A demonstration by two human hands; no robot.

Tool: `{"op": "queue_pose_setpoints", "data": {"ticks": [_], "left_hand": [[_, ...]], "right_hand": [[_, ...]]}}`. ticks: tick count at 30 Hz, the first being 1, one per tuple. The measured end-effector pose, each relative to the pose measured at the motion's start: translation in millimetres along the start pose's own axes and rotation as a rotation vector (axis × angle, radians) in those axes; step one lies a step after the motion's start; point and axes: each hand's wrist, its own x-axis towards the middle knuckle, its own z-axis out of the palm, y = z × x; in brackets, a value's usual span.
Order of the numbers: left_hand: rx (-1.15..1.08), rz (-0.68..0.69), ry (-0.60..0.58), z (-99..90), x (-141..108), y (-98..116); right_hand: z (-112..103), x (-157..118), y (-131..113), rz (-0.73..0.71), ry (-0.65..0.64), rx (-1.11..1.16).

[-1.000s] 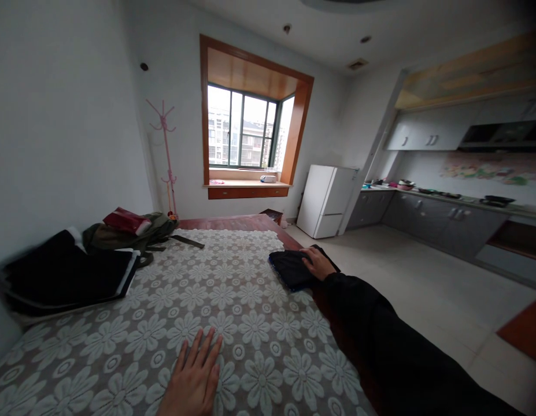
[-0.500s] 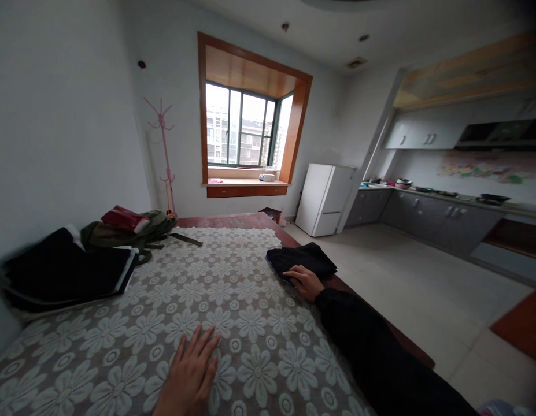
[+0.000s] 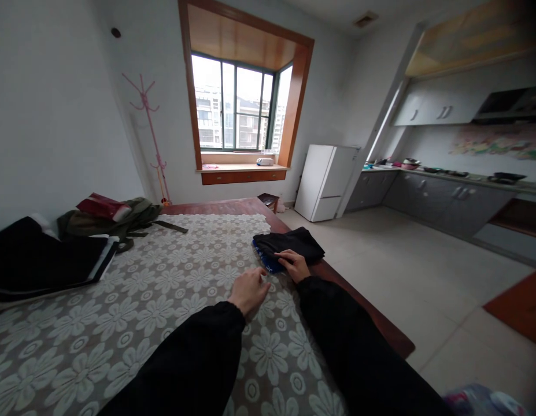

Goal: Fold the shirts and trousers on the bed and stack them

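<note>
A folded black cloth (image 3: 306,242) lies at the right side of the bed-like surface, partly over its wooden edge. Beneath its near left corner shows a blue patterned cloth (image 3: 268,262). My right hand (image 3: 294,264) has its fingers closed on the near edge of the black cloth, thumb toward me. Just left of it, my left hand (image 3: 249,292) is over the lace cover, close to the blue corner. Its fingers are loosely bent, with a gap at the thumb, and nothing shows in them. Whether its fingertips touch the blue cloth I cannot tell.
A flower-patterned lace cover (image 3: 163,312) lies over the wooden top (image 3: 395,341). At the left are a black cloth with white edges (image 3: 46,260), a green backpack (image 3: 133,216) and a red packet (image 3: 103,206). A plastic bottle (image 3: 484,401) stands at the lower right.
My left hand has moved from flat on the lace cover up and right, beside the folded cloth. My right hand has closed on the black edge, and more blue shows. The view has tilted down.
</note>
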Motion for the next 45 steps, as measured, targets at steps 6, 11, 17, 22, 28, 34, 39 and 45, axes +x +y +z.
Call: {"op": "queue_pose_setpoints", "data": {"ticks": [6,11,17,22,28,34,39,45], "left_hand": [[0.061,0.031,0.055,26.9,52.2,5.1],[0.094,0.061,0.071,31.3,47.9,-1.8],[0.075,0.132,0.074,30.7,40.5,-3.1],[0.059,0.171,0.087,28.6,32.7,-1.8],[0.032,0.229,0.089,30.5,31.4,-7.2],[0.033,0.226,0.079,38.1,36.6,-10.7],[-0.007,0.178,0.129,42.8,40.0,-10.2],[-0.07,0.16,0.198,39.4,38.3,-10.1]], "right_hand": [[-8.3,-2.7,-0.1,-0.14,-0.177,-0.203],[-13.8,-5.0,0.6,-0.129,-0.385,-0.56],[-11.9,-11.3,-1.3,-0.052,-0.434,-0.645],[-6.1,20.4,-22.1,0.117,-0.479,-0.677],[57.7,84.8,-44.8,0.196,-0.422,-0.75],[71.8,88.2,-37.2,0.262,-0.327,-0.722],[63.4,77.9,-24.2,0.25,-0.23,-0.628],[60.2,84.0,-7.3,0.208,-0.274,-0.506]]}}
